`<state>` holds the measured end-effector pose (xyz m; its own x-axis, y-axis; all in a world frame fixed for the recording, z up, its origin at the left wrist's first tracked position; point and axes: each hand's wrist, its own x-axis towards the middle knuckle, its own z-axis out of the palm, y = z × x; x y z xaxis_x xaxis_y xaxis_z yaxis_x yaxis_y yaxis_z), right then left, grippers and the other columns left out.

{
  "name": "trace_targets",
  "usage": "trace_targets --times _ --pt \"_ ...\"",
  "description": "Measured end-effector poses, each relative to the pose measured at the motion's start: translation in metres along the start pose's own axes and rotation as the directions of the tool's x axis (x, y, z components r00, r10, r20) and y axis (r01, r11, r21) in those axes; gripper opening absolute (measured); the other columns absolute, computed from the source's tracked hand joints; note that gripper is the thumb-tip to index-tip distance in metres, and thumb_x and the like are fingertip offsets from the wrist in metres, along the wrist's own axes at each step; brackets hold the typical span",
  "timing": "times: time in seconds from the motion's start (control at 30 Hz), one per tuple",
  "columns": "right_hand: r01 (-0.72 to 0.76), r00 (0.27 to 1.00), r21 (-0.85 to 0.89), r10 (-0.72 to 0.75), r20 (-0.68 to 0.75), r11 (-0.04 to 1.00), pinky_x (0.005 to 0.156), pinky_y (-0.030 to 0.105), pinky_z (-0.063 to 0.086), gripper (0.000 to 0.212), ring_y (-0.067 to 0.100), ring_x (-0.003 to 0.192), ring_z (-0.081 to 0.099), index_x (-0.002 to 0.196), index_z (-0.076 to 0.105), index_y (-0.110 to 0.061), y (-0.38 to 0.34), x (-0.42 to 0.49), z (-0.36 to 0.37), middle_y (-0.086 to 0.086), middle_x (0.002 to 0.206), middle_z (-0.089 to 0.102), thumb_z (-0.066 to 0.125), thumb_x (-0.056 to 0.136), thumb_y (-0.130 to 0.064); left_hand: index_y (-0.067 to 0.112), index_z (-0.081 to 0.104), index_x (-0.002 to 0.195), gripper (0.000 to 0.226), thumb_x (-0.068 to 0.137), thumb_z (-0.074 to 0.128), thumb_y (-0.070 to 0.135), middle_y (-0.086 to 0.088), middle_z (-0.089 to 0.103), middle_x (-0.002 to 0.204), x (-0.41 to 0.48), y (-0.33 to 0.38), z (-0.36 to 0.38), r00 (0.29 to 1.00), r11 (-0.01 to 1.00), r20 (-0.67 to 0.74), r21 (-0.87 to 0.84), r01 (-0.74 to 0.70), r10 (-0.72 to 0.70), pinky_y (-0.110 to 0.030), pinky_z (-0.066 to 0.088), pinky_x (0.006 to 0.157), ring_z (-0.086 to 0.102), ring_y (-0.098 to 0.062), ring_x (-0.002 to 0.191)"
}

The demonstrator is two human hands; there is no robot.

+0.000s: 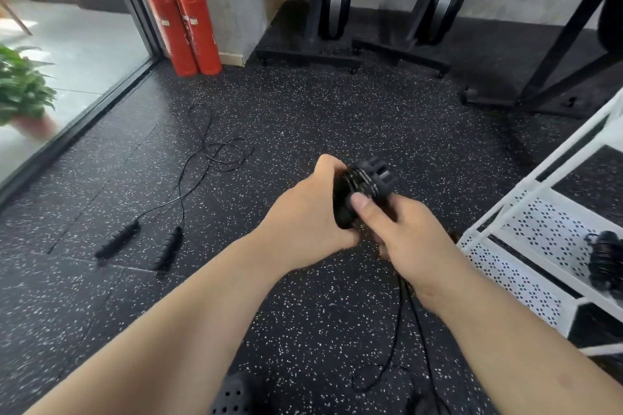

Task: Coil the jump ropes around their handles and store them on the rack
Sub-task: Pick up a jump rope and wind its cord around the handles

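Jump rope [357, 187] gripped above the floor [337, 104]

Left hand [310, 212] and right hand [409, 236] each close their grip round the bundled handles [376, 172], which point up and away. Loose cord [400, 313] hangs to the floor. The white rack [526, 246] stands just right; another rope [168, 242] lies on open floor left.

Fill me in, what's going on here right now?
A person grips a jump rope's handles in the left hand and right hand, with cord partly wound round them and the rest hanging to the floor. A second rope lies uncoiled on the floor to the left. One coiled rope already sits on the white rack.
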<state>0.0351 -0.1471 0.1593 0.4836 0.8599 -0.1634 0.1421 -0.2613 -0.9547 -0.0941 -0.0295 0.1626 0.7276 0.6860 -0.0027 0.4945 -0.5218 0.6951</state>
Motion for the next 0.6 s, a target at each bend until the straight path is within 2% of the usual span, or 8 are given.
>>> trace_targets --times 0.1,0.17,0.2,0.27,0.37,0.47,0.53,0.6 --pt "-0.018 0.999 0.13 0.024 -0.042 0.991 0.066 0.035 0.039 0.034 0.012 0.065 0.046 0.099 0.074 -0.02 0.003 0.001 -0.003 -0.009 0.065 0.053 0.062 0.102 -0.051 0.044 0.038 0.133 0.077 0.072 0.082 0.027 0.012 0.069 0.105 -0.001 -0.004 -0.006 0.997 0.991 0.035 -0.117 -0.058 0.062 -0.036 0.057 0.066 0.067 -0.009 0.078" --pt "-0.036 0.999 0.164 0.041 -0.03 0.986 0.061 0.032 0.038 0.035 0.011 0.063 0.043 0.1 0.074 -0.018 0.002 0.002 -0.003 -0.009 0.063 0.05 0.061 0.102 -0.05 0.044 0.043 0.137 0.079 0.071 0.082 0.03 0.014 0.069 0.107 -0.001 -0.002 -0.005 0.998 0.993 -0.013 -0.099 -0.065 0.064 -0.036 0.059 0.072 0.068 -0.007 0.083" --pt "-0.049 0.998 0.177 0.054 -0.022 0.983 0.06 0.03 0.038 0.035 0.009 0.062 0.043 0.1 0.075 -0.018 0.003 0.002 -0.002 -0.009 0.062 0.049 0.061 0.103 -0.05 0.043 0.047 0.135 0.075 0.07 0.082 0.032 0.015 0.069 0.104 -0.001 -0.001 -0.004 0.999 0.996 -0.027 -0.071 -0.049 0.048 -0.036 0.06 0.072 0.067 -0.006 0.083" --pt "-0.066 0.997 0.204 0.072 -0.025 0.977 0.059 0.029 0.038 0.036 0.008 0.06 0.042 0.1 0.075 -0.018 0.004 0.005 -0.002 -0.01 0.061 0.049 0.062 0.102 -0.052 0.039 0.056 0.118 0.056 0.068 0.082 0.038 0.015 0.067 0.093 0.002 0.001 -0.003 0.999 1.0 -0.049 0.003 0.019 -0.019 -0.036 0.059 0.069 0.065 -0.007 0.078" --pt "-0.07 0.996 0.198 0.078 -0.034 0.978 0.059 0.029 0.038 0.04 0.011 0.062 0.043 0.102 0.075 -0.017 0.003 0.007 -0.002 -0.008 0.061 0.05 0.062 0.101 -0.055 0.033 0.057 0.096 0.038 0.067 0.079 0.045 0.011 0.065 0.084 0.005 0.001 -0.002 0.99 0.99 -0.092 0.081 0.112 -0.104 -0.036 0.058 0.067 0.064 -0.013 0.073" --pt "-0.078 0.997 0.069 0.078 -0.009 0.995 0.064 0.037 0.039 0.042 0.015 0.063 0.045 0.096 0.074 -0.017 0.001 0.007 -0.006 -0.006 0.061 0.052 0.058 0.105 -0.054 0.031 0.054 0.094 0.035 0.072 0.076 0.046 0.011 0.063 0.084 0.005 0.002 0.002 0.986 0.981 -0.129 0.143 0.128 -0.11 -0.037 0.057 0.069 0.063 -0.016 0.074" --pt "-0.063 0.997 -0.109 0.068 0.044 0.992 0.065 0.04 0.041 0.037 0.014 0.06 0.046 0.091 0.072 -0.02 0.001 0.007 -0.012 -0.009 0.06 0.054 0.055 0.108 -0.048 0.03 0.052 0.098 0.036 0.075 0.075 0.046 0.011 0.06 0.085 0.007 -0.002 0.001 0.977 0.966 -0.166 0.201 0.165 -0.132 -0.035 0.055 0.068 0.061 -0.017 0.075" --pt "0.021 0.995 -0.365 0.016 0.098 0.931 0.063 0.032 0.048 0.024 0.008 0.058 0.053 0.104 0.074 -0.029 0.0 0.003 -0.019 -0.013 0.068 0.066 0.054 0.11 -0.039 0.027 0.052 0.1 0.039 0.076 0.075 0.047 0.01 0.057 0.085 0.009 -0.009 -0.004 0.964 0.944 -0.205 0.247 0.221 -0.172 -0.035 0.051 0.066 0.06 -0.02 0.076"
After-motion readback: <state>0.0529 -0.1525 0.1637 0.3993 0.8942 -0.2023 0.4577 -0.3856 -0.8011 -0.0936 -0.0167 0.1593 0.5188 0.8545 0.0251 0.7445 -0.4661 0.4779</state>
